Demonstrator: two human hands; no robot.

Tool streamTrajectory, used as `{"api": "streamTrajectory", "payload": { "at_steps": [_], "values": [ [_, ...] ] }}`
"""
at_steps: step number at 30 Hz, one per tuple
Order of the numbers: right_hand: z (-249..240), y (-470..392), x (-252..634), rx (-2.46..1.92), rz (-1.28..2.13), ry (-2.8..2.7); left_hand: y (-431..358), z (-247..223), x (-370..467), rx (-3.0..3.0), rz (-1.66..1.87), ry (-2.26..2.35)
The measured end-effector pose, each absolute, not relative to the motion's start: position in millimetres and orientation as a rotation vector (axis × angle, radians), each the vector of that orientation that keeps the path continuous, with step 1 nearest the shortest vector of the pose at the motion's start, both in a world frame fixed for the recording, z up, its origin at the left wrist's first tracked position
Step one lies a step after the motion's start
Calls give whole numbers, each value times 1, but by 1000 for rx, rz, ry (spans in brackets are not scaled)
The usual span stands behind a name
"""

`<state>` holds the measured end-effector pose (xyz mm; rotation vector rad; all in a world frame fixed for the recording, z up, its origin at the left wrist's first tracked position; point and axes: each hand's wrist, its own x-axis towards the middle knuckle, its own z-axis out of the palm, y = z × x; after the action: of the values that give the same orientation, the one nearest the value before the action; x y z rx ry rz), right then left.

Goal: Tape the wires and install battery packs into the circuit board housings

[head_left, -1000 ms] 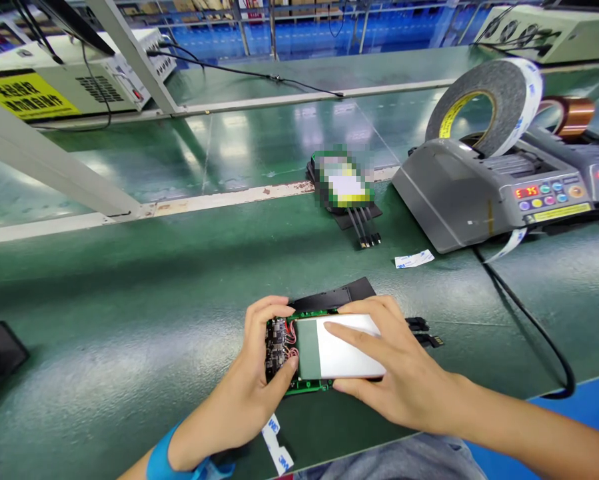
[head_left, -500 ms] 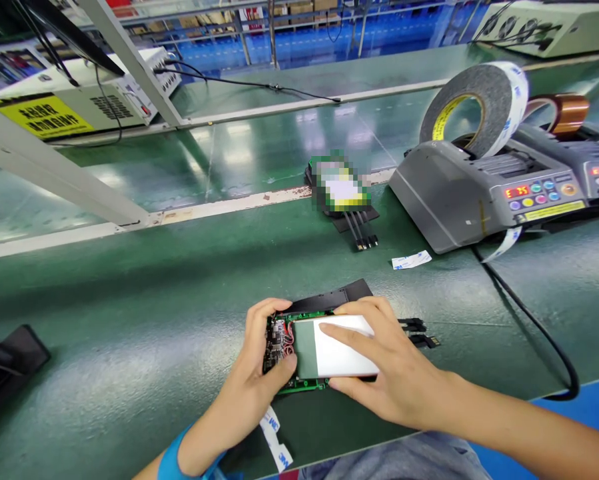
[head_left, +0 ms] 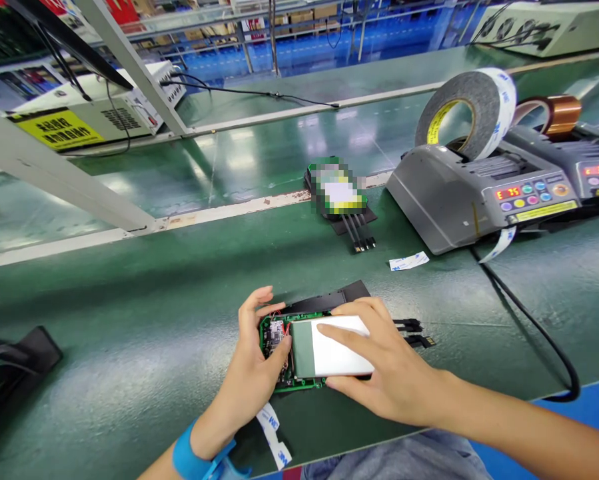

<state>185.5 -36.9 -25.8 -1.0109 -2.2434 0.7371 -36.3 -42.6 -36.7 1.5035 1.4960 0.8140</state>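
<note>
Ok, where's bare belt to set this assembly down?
Widest bare patch: left of the left hand, up to the black pouch. Another lies between the circuit board assembly and the second assembly. Crowded right: tape dispenser, its cable, paper liner.

1. Tape dispenser [head_left: 459,193]: red digital display [head_left: 508,193], digits not surely legible.
2. White liner strip [head_left: 275,437] at bench edge: blue "3M" marks.
3. Yellow sign [head_left: 59,128] on left machine: black characters, too small to read.
</note>
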Motion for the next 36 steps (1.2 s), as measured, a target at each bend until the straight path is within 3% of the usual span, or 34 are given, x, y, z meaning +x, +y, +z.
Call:
{"api": "streamTrajectory", "payload": {
  "at_steps": [11,24,36],
  "values": [
    [-22,-42,181,-1054,734,-2236,-46,-33,-32,1477,821,1502],
    [-25,-39,182,-1056,762,-2231,-41,-20,-51,1725,476,1325],
    [-24,-39,180,-1030,711,-2227,-47,-23,-35,1676,655,1407]
  ]
}}
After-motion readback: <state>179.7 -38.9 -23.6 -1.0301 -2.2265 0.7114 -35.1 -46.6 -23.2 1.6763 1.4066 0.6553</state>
